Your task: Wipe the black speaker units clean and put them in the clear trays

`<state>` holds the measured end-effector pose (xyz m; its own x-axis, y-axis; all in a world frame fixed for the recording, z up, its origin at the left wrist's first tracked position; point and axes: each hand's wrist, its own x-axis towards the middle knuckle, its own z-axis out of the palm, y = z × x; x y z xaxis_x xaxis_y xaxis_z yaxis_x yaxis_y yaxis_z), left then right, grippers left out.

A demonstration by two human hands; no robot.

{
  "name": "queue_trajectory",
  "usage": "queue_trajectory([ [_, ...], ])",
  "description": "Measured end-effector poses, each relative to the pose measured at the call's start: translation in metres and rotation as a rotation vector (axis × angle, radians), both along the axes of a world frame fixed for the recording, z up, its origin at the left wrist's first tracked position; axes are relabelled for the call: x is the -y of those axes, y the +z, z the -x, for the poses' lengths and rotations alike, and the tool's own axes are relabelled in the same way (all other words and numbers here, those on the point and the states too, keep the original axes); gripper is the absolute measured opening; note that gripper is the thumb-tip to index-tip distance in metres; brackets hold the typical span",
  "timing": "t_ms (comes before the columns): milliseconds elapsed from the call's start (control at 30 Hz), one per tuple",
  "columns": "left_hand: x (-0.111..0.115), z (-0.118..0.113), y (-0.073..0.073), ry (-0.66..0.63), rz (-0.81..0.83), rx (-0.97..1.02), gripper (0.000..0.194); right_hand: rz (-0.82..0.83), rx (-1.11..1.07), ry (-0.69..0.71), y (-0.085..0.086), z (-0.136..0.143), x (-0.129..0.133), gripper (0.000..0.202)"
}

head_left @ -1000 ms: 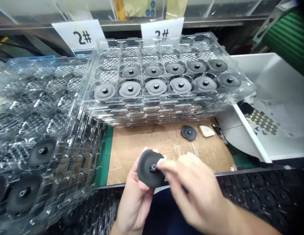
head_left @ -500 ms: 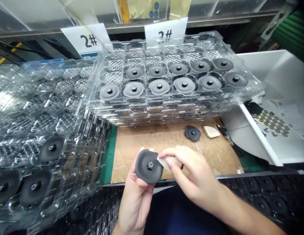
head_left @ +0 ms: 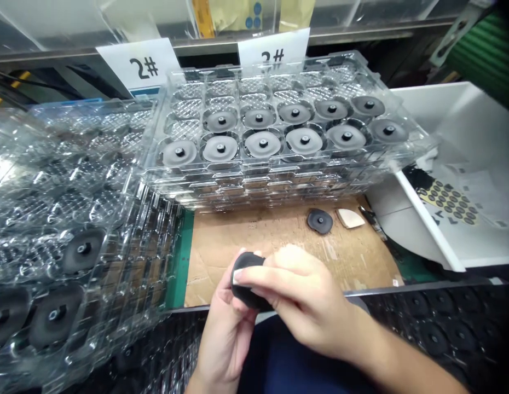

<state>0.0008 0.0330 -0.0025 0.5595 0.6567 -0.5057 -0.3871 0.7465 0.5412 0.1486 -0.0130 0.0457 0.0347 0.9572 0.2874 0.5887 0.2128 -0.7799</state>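
Left hand [head_left: 230, 334]: fingers curled round the edge of a black, rounded rubber-like disc [head_left: 250, 297], gripping it tilted above the front of the brown cardboard sheet [head_left: 221, 235]. Right hand [head_left: 310, 298]: fingers bent, index laid across the disc's face, its tip near the far-left rim; cannot tell whether anything is pinched beneath. At left, a stack of clear plastic trays [head_left: 119, 241] with three similar discs visible at its near end. Farther back on the cardboard: a second black disc [head_left: 319, 221], just left of a cream wedge-shaped pad [head_left: 350, 218]. Beyond: a clear compartmented plastic tray [head_left: 184, 127], six discs in front row, five behind. Rearmost: white paper sign [head_left: 127, 60], marked "2#".
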Motion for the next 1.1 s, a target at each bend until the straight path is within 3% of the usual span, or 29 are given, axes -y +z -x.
queue_trajectory([
  [67,0.000,0.001,-0.001,-0.013,0.001,-0.022,0.044,0.075,0.019,-0.002,0.003,0.006,-0.002,0.024],
  [167,-0.001,0.000,0.002,-0.024,0.020,-0.025,0.044,0.002,0.011,-0.024,0.004,0.007,-0.008,0.025],
  [233,-0.001,-0.002,0.004,-0.020,0.010,-0.015,0.047,-0.009,-0.090,-0.082,0.000,0.003,-0.008,0.023],
  [300,-0.002,-0.001,0.005,0.001,-0.010,-0.010,0.050,0.124,-0.234,-0.128,-0.010,-0.004,-0.003,0.020],
  [367,-0.002,0.001,0.004,0.029,-0.009,0.020,0.051,0.263,-0.313,-0.193,-0.028,-0.010,0.008,0.017],
  [467,-0.003,0.004,0.000,0.034,0.040,0.062,0.051,0.352,-0.286,-0.320,-0.071,-0.012,0.028,0.019],
  [533,-0.004,0.004,-0.001,0.028,0.075,0.075,0.048,0.378,-0.240,-0.331,-0.098,-0.010,0.036,0.020],
  [600,-0.005,0.003,-0.002,0.024,0.088,0.084,0.047,0.393,-0.220,-0.309,-0.112,-0.010,0.037,0.019],
  [700,-0.004,0.000,0.001,-0.001,0.070,0.091,0.046,0.362,-0.221,-0.357,-0.094,-0.011,0.026,0.020],
  [800,-0.001,-0.003,0.003,-0.010,0.031,0.079,0.047,0.236,-0.223,-0.377,-0.045,-0.006,0.012,0.024],
  [900,0.001,-0.004,0.003,-0.065,0.056,0.070,0.047,-0.005,-0.139,-0.147,-0.005,0.007,0.004,0.025],
  [1000,0.001,-0.001,0.001,-0.079,0.074,0.022,0.047,0.124,-0.140,0.064,0.010,0.015,0.000,0.023],
  [1067,0.002,0.000,0.000,-0.059,0.074,-0.014,0.047,0.223,-0.126,0.092,0.010,0.017,-0.004,0.022],
  [1100,0.003,0.000,0.000,-0.061,0.077,-0.018,0.046,0.194,-0.096,0.047,0.009,0.017,-0.006,0.022],
])
